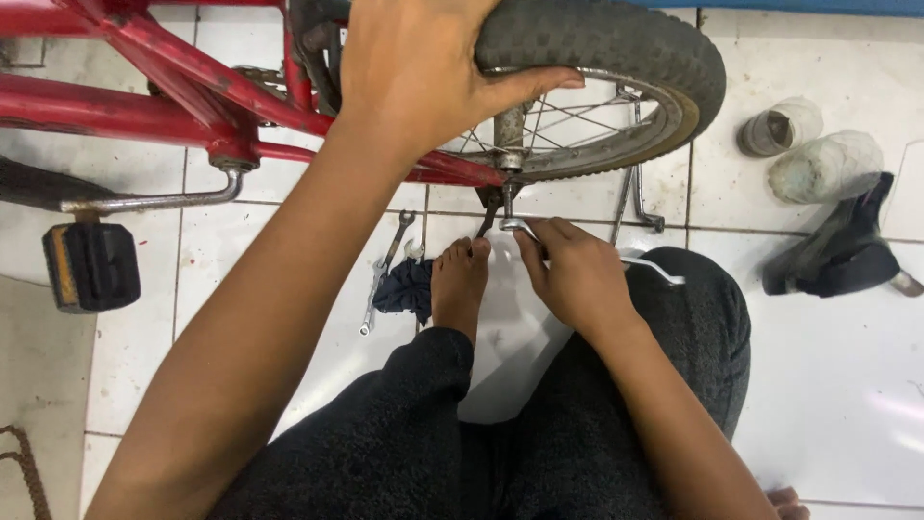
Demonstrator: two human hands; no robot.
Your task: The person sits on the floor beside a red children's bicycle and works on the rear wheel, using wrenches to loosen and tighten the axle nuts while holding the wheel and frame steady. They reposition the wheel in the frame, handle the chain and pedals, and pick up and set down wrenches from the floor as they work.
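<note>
A red bicycle frame [144, 87] stands over white floor tiles, its rear wheel [626, 67] with a knobbly black tyre at the top. My left hand [423, 67] grips the tyre from above, thumb hooked under the tread. Below the wheel's axle nut [508, 159], my right hand [573, 274] holds a silver wrench [645, 262] whose head sits just under the axle end. My bare foot [460, 284] rests on the floor beneath the axle, between my dark trouser legs.
A second wrench [385, 270] and a dark blue rag [406, 287] lie on the tiles left of my foot. A black pedal [91, 265] hangs at the left. Two plastic-wrapped jars [808, 149] and a black object [842, 250] sit at the right. A chain [24, 472] lies bottom left.
</note>
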